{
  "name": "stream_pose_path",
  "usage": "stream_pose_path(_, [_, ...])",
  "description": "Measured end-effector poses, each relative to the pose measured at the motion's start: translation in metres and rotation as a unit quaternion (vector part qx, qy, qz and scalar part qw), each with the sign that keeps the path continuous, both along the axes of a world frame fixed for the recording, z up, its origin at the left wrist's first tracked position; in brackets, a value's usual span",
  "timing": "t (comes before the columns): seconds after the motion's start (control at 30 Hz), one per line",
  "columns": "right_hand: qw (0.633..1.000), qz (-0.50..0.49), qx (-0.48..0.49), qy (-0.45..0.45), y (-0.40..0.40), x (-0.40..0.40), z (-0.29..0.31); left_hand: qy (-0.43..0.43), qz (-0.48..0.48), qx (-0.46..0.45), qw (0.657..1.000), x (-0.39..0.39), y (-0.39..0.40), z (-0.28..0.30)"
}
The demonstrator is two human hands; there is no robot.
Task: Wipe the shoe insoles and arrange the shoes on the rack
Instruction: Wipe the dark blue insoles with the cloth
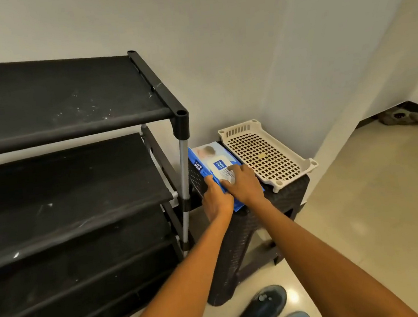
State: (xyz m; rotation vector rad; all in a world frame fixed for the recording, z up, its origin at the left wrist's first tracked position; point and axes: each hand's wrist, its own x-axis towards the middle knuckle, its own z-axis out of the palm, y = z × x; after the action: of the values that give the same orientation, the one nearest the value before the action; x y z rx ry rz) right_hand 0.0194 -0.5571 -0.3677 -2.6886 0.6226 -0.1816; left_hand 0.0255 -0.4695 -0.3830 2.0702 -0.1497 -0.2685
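A blue and white pack of wet wipes (209, 159) lies on a dark woven stool (284, 201) beside the black shoe rack (67, 128). My left hand (215, 199) grips the pack's near left edge. My right hand (242, 183) rests on top of the pack, fingers at its white lid flap. Two dark blue shoes (263, 309) stand on the floor at the bottom, below my arms. The rack's fabric shelves are dusty and carry no shoes in view.
A cream perforated plastic tray (306, 163) sits on the stool to the right of the pack. The wall runs behind the rack and stool. Beige floor tiles (381, 216) spread to the right. A dull brown object (408, 116) lies far back right.
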Motion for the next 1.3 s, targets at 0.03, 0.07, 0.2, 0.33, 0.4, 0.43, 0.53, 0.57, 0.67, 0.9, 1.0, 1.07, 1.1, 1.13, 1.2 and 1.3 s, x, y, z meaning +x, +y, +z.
stream_pose_path(0.03, [1.000, 0.005, -0.009, 0.009, 0.001, -0.008, 0.003, 0.002, -0.007, -0.007, 1.000, -0.007, 0.003, -0.001])
stream_pose_path(0.07, [1.000, 0.010, -0.023, 0.018, 0.002, -0.016, 0.006, 0.013, -0.015, -0.018, 1.000, -0.014, 0.006, -0.002])
stream_pose_path(0.2, [0.992, 0.021, -0.113, 0.052, 0.007, -0.048, 0.019, 0.039, -0.061, -0.039, 0.997, -0.048, 0.022, -0.006])
stream_pose_path(0.33, [0.983, 0.035, -0.173, 0.056, 0.018, -0.057, 0.026, -0.153, -0.102, 0.107, 0.977, -0.052, 0.031, 0.003])
stream_pose_path(0.4, [0.975, 0.054, -0.208, 0.050, 0.025, -0.054, 0.025, -0.239, -0.178, 0.206, 0.932, -0.046, 0.035, 0.009])
stream_pose_path(0.43, [0.971, 0.063, -0.225, 0.050, 0.027, -0.053, 0.023, -0.252, -0.212, 0.239, 0.913, -0.041, 0.038, 0.011])
stream_pose_path(0.53, [0.965, 0.083, -0.243, 0.059, 0.026, -0.050, 0.019, -0.206, -0.264, 0.244, 0.910, -0.026, 0.044, 0.009])
stream_pose_path(0.57, [0.963, 0.088, -0.246, 0.063, 0.024, -0.049, 0.018, -0.184, -0.274, 0.220, 0.918, -0.023, 0.045, 0.007])
stream_pose_path(0.67, [0.958, 0.091, -0.266, 0.061, 0.018, -0.043, 0.014, -0.167, -0.269, 0.155, 0.936, -0.018, 0.050, -0.004])
stream_pose_path(0.9, [0.955, 0.114, -0.271, 0.036, 0.018, -0.039, 0.007, -0.182, -0.257, 0.132, 0.940, -0.017, 0.048, -0.021])
stream_pose_path(1.0, [0.950, 0.131, -0.279, 0.048, 0.013, -0.040, 0.011, -0.182, -0.279, 0.153, 0.930, -0.016, 0.049, -0.021])
stream_pose_path(1.07, [0.959, 0.120, -0.255, 0.037, 0.008, -0.040, 0.014, -0.195, -0.293, 0.172, 0.920, -0.015, 0.051, -0.022])
stream_pose_path(1.1, [0.965, 0.110, -0.236, 0.032, 0.007, -0.040, 0.015, -0.202, -0.298, 0.182, 0.915, -0.015, 0.052, -0.022])
stream_pose_path(1.13, [0.970, 0.106, -0.218, 0.025, 0.004, -0.040, 0.015, -0.209, -0.300, 0.190, 0.911, -0.016, 0.052, -0.022])
stream_pose_path(1.2, [0.981, 0.106, -0.158, 0.028, -0.002, -0.039, 0.017, -0.223, -0.295, 0.201, 0.907, -0.017, 0.052, -0.021])
stream_pose_path(1.3, [0.997, 0.075, -0.008, 0.001, -0.018, -0.037, 0.031, -0.246, -0.281, 0.214, 0.903, -0.016, 0.053, -0.019])
